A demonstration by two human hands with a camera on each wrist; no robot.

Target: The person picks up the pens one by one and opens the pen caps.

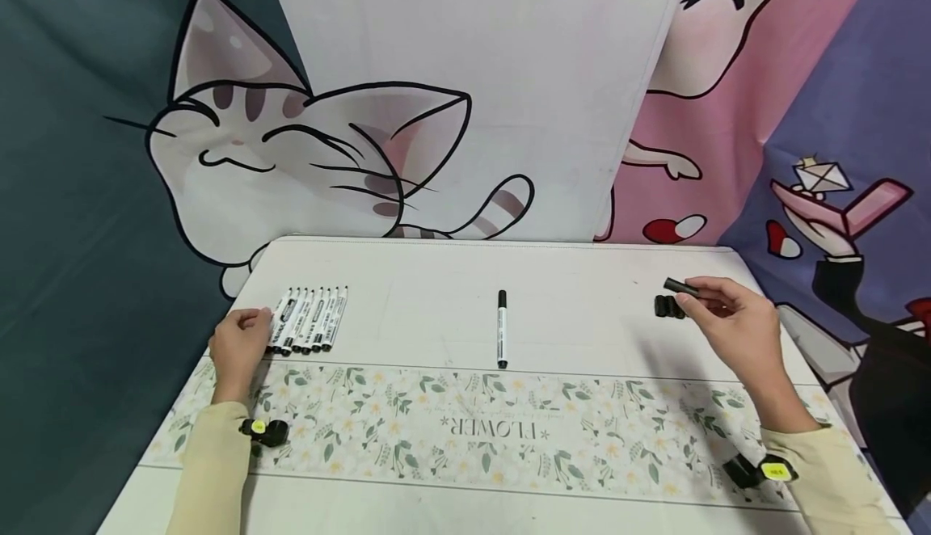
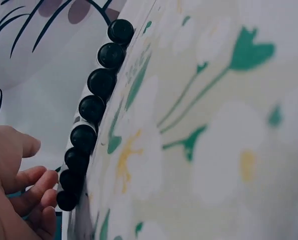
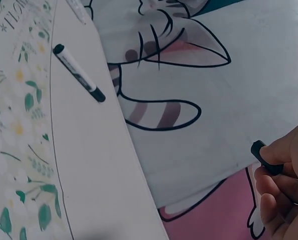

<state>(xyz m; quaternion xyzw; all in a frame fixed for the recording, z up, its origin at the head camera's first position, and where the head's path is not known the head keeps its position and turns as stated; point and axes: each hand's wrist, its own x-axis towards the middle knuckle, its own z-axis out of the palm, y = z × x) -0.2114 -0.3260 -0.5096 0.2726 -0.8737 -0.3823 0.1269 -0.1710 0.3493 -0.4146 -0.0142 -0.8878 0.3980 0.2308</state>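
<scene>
At the left, my left hand [image 1: 238, 347] rests beside a row of white markers [image 1: 309, 321], fingertips right at the outermost one. The markers lie side by side, bare thin tips pointing away from me. The left wrist view shows their round black ends [image 2: 101, 82] and the loosely bent fingers [image 2: 36, 187] next to the last of them. On the right, my right hand [image 1: 745, 333] pinches a black marker cap [image 3: 265, 156] between thumb and fingers, held above the table. Several black caps [image 1: 666, 306] lie together just below it. One capped marker [image 1: 502, 329] lies at mid-table.
A flower-printed band [image 1: 407, 430] runs across the white table [image 1: 582, 309] nearest me. Behind the table's back edge hangs a cloth with a cartoon cat [image 1: 269, 139], and more printed cloth [image 1: 822, 292] hangs at the right.
</scene>
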